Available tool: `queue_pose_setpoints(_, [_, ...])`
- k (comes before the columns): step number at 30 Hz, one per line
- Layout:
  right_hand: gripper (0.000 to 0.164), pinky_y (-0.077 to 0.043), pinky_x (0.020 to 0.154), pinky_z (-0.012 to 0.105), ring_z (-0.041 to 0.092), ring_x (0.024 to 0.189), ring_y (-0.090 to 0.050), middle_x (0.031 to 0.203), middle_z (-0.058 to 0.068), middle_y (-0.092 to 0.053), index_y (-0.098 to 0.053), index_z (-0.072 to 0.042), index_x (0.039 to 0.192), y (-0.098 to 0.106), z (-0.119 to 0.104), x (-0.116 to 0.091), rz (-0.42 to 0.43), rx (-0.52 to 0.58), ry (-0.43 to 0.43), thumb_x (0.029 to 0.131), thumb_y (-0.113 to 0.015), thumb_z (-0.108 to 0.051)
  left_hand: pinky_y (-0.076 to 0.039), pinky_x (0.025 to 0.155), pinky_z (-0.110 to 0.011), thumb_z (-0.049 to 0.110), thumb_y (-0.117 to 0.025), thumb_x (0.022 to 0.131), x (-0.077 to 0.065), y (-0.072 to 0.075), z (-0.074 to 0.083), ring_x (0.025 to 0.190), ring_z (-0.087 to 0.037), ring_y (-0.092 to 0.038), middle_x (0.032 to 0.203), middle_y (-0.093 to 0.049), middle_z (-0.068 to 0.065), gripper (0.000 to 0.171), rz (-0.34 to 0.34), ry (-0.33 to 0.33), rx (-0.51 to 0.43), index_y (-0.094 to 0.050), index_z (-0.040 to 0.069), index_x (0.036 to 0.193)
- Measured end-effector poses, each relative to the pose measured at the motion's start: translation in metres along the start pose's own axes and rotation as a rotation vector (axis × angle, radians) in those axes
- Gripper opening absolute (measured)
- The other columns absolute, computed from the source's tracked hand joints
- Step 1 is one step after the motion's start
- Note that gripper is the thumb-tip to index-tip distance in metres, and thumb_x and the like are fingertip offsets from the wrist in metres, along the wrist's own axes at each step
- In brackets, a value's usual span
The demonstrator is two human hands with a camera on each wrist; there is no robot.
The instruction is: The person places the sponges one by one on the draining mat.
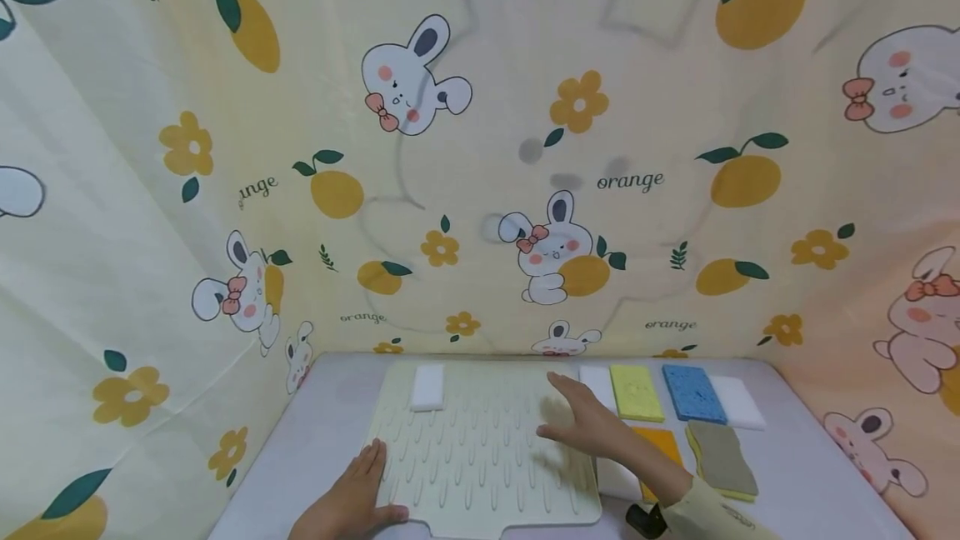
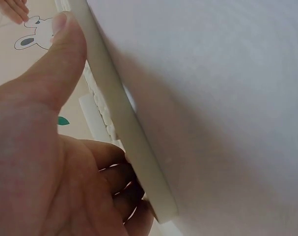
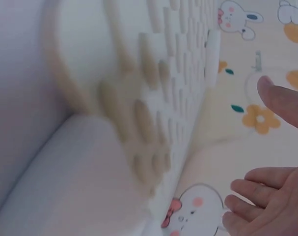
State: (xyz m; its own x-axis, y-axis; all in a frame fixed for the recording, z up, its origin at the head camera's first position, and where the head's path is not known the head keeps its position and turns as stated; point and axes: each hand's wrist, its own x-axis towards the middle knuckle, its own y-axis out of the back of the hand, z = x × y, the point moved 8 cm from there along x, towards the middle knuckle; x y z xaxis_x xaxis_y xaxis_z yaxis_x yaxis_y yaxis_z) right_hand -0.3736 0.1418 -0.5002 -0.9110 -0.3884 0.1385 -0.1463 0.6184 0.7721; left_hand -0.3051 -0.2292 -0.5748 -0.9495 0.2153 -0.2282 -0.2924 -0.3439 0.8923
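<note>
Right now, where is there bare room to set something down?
Bare table lies left of the ribbed board and right of the gray sponge. The board's middle, between left hand and right hand, is free too. Crowded: the sponge cluster right of the board.

You have room above the middle of the ridged board; a white block stands far left, sponges flank its right, cloth backs it.

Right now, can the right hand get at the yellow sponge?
Probably yes: the right hand holds nothing, and the yellow sponge lies close to its right, with nothing seen on top.
</note>
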Motion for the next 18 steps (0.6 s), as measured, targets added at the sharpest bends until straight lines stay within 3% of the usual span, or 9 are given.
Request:
queue_pose_setpoints(11, [0.103,-0.034,0.118,0.074,0.051,0.153,-0.034,0.169,0.026,-0.037,-0.038,-0.006,0.166,0.021,0.033,-0.034,-0.008,-0.034,-0.178,0.088,-0.089,-0.048,-0.024,0.127,-0.067,0.061,-0.086,0.081,0.005,-0.007,-0.006,0.159,-0.052,-0.023,0.171,-0.025,-0.034,0.124,-0.025,0.034,-0.031,-0.029,-0.014,0.161])
queue_pose_setpoints(18, [0.103,-0.037,0.115,0.075,0.053,0.151,-0.036,0.167,0.026,-0.038,-0.039,-0.006,0.165,0.038,0.056,-0.055,-0.019,-0.058,-0.213,0.087,-0.088,-0.052,-0.023,0.127,-0.066,0.063,-0.087,0.080,0.009,-0.009,-0.009,0.159,-0.051,-0.023,0.171,-0.024,-0.033,0.126,-0.030,0.062,-0.029,-0.029,-0.013,0.162])
